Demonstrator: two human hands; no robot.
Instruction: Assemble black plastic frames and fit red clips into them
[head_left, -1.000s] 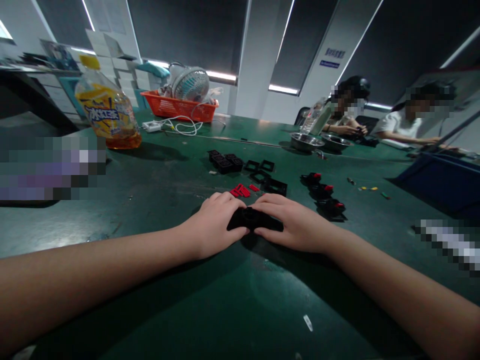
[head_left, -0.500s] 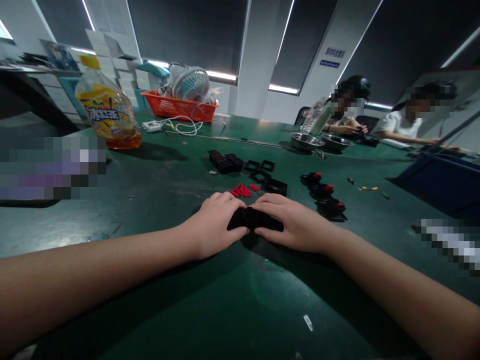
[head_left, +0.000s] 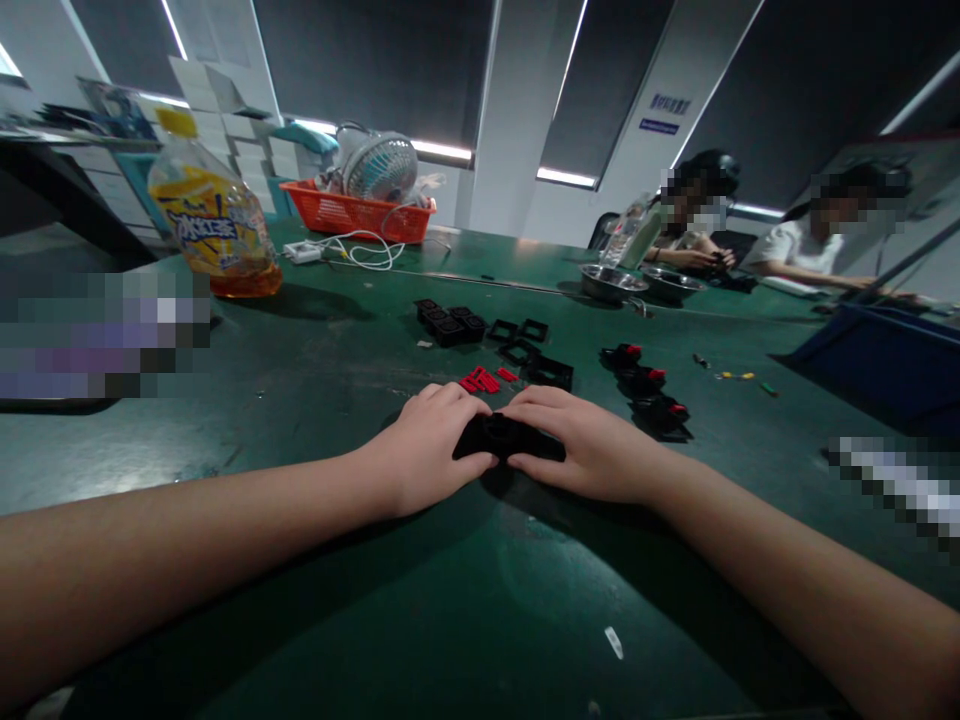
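Between my two hands, low over the green table (head_left: 480, 620), is a black part (head_left: 498, 430). My left hand (head_left: 435, 445) grips its left side with thumb and fingers, and my right hand (head_left: 577, 440) grips its right side the same way. Much of the part is hidden by my fingers. Just beyond my fingertips lie small red pieces (head_left: 480, 380). Farther out are several black blocks (head_left: 450, 325) and several black square frames (head_left: 519, 351). To the right, black assemblies with red bits (head_left: 641, 381) form a row.
A drink bottle (head_left: 214, 225) stands at the left, near an orange basket (head_left: 360, 210) and a white cable (head_left: 367, 250). Metal bowls (head_left: 613, 287) are at the back right. A blue bin (head_left: 885, 360) stands at the right. Two people sit across the table.
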